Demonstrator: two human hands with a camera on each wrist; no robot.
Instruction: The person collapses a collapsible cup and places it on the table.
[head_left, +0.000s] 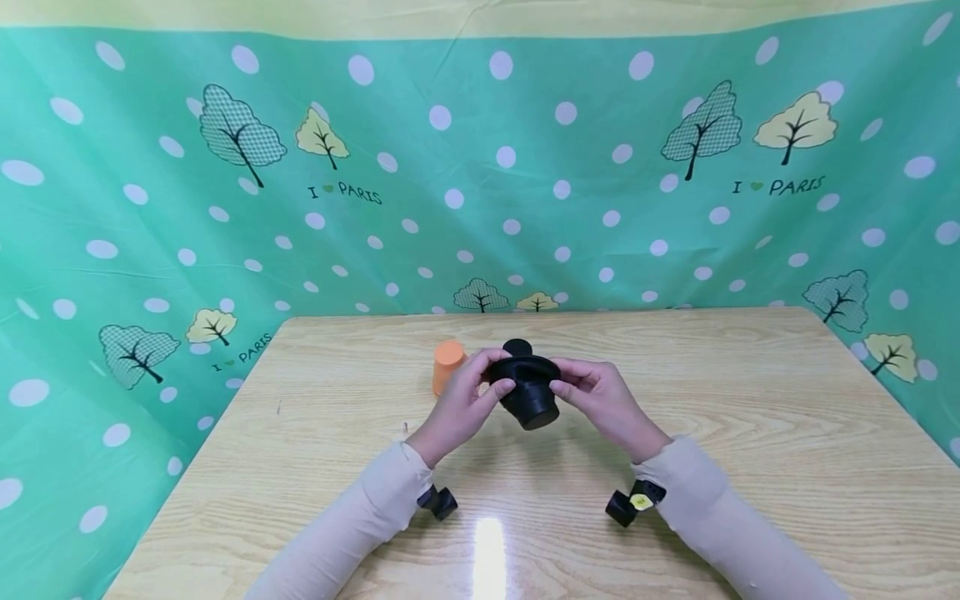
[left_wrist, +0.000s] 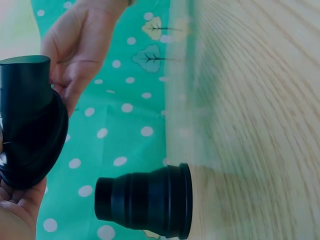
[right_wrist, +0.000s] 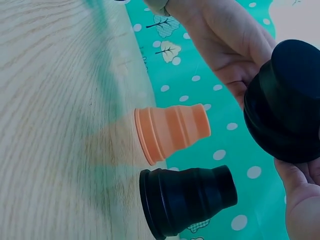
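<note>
Both hands hold a black collapsible cup (head_left: 531, 402) above the table, tilted with its narrow base toward the person. My left hand (head_left: 467, 406) pinches its wide rim on the left, thumb in front and fingers behind. On the opposite side my right hand (head_left: 606, 402) pinches the same rim. In the right wrist view the held cup (right_wrist: 287, 105) shows its flat base, and its wide part looks partly folded. Behind it, a second black cup (left_wrist: 145, 201) stands upside down. An orange cup (right_wrist: 172, 131), also rim down, stands beside that one.
The cups stand on a light wood-grain table (head_left: 750, 400). A green dotted cloth (head_left: 510, 208) with tree prints hangs behind it. Small black wrist cameras (head_left: 442, 503) sit below the sleeves (head_left: 360, 517).
</note>
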